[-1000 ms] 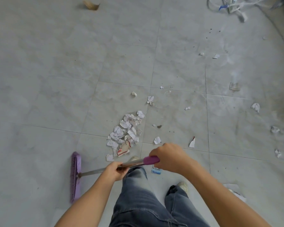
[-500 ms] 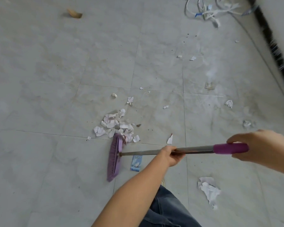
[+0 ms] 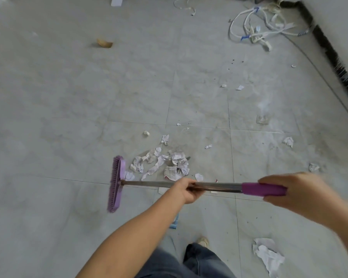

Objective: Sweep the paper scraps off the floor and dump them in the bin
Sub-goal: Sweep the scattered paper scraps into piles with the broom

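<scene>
Both hands grasp the broom (image 3: pixel 149 183): left hand (image 3: pixel 186 190) mid-shaft, right hand (image 3: pixel 301 192) on its grip. Gathering step, head (image 3: pixel 117 183) just left of the pile (image 3: pixel 161 163); next, likely pull the right-side strays (image 3: pixel 288 141) in.

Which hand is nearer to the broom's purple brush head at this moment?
Left. The left hand grips the metal shaft partway along, closer to the brush head; the right hand holds the purple grip at the shaft's far end.

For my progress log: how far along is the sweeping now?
Done: a scrap pile lies beside the purple broom head. In hand: left hand grips the shaft, right hand the purple grip. Left: stray scraps, a large crumpled paper, dumping; no bin shows.
</scene>
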A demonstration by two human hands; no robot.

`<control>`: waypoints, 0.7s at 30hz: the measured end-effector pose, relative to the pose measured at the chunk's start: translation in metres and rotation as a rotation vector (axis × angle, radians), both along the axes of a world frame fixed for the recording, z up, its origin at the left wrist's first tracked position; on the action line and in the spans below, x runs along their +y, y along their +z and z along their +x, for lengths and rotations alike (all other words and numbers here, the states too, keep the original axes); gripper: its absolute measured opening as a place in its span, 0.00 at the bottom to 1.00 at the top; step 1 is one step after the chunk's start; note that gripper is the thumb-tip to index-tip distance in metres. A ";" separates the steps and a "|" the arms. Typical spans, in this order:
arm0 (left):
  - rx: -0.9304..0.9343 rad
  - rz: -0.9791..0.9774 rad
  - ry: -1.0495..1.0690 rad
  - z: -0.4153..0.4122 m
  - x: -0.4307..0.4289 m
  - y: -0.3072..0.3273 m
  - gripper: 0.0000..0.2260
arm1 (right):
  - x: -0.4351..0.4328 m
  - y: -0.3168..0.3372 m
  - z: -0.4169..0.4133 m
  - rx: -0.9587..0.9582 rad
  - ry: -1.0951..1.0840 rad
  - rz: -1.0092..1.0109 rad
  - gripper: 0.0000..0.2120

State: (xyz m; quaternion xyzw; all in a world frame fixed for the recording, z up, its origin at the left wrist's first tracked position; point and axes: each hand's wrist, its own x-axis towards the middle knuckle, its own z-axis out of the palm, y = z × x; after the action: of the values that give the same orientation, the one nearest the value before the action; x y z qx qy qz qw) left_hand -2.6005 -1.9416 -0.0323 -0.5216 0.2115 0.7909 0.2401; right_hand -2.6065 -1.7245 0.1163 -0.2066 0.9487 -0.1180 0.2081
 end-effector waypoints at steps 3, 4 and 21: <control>-0.051 -0.118 -0.015 -0.023 -0.046 -0.014 0.12 | -0.046 -0.032 -0.009 -0.018 0.018 0.007 0.12; -0.057 -0.147 -0.027 -0.033 -0.061 -0.022 0.12 | -0.060 -0.041 -0.013 -0.006 0.001 -0.011 0.12; 0.032 -0.404 -0.429 -0.232 -0.166 -0.120 0.08 | -0.255 -0.135 -0.112 -0.190 -0.657 -0.089 0.07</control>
State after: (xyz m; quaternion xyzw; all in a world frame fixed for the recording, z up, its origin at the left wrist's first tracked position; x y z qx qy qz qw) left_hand -2.8321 -2.1079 -0.1520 -0.4899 0.4739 0.6719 0.2896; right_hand -2.7184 -1.9794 -0.0184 0.1130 0.9349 -0.2388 0.2371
